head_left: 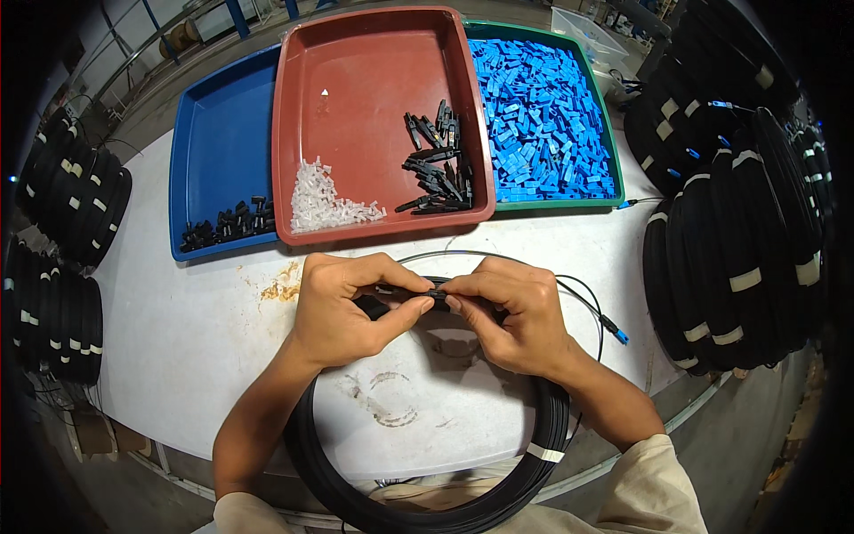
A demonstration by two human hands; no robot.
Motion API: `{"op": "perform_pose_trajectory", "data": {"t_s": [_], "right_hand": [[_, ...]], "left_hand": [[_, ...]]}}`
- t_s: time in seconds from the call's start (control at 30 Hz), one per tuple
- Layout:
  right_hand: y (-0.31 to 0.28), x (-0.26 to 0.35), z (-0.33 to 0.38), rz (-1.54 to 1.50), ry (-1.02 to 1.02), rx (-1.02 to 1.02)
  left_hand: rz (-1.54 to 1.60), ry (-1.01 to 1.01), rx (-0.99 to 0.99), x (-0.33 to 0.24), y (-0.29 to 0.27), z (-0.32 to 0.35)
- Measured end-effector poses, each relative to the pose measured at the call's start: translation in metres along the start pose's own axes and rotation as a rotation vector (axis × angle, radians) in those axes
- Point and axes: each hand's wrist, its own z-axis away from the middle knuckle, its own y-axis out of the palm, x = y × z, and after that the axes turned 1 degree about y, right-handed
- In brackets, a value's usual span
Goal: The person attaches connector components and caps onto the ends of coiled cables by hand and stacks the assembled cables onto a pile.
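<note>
My left hand (342, 303) and my right hand (511, 311) meet over the white table (178, 329), both pinching a small black connector part (436, 290) on a thin cable end. A large coil of black cable (356, 485) lies on the table beneath my wrists, bound with a white tape band. Its other end, tipped with a blue connector (620, 335), trails to the right of my right hand.
A red tray (356, 62) holds white clips (325, 203) and black parts (436, 165). A blue tray (218, 133) with a few black parts sits left, a green tray (543, 111) of blue pieces right. Stacks of black cable coils (738, 222) stand on both sides.
</note>
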Motion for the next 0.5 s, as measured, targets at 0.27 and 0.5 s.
{"op": "perform_pose_trajectory", "data": {"t_s": [0.27, 0.5], "right_hand": [[0.0012, 0.0004, 0.0012, 0.082, -0.091, -0.017], [0.0023, 0.0047, -0.0006, 0.126, -0.117, -0.051]], "left_hand": [[-0.163, 0.009, 0.016, -0.0103, 0.0006, -0.0036], [-0.187, 0.025, -0.053, -0.0077, 0.0000, -0.0014]]}}
